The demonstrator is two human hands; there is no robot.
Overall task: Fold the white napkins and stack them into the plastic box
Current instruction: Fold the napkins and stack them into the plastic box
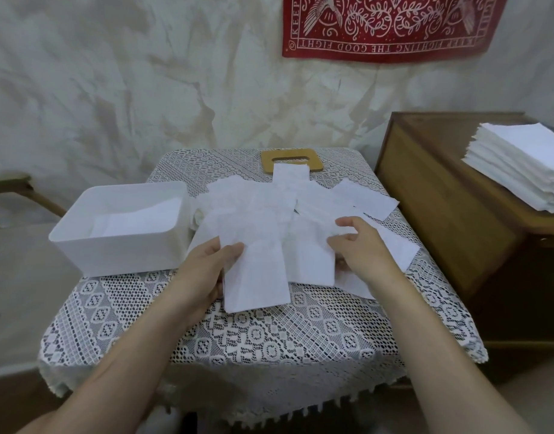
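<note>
Nearest, the left hand (pixel 206 270) pinches a folded napkin (pixel 256 283), thumb on top, probably to carry it off. The right hand (pixel 360 249) rests bent-fingered on the loose napkins (pixel 263 202), perhaps steadying them; I cannot tell whether it grips any. The plastic box (pixel 119 249) sits at ten o'clock on the desk (pixel 269 339).

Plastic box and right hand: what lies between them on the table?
In the head view, the left hand gripping a folded napkin, plus part of the spread napkin pile, lies between the plastic box and the right hand.
</note>
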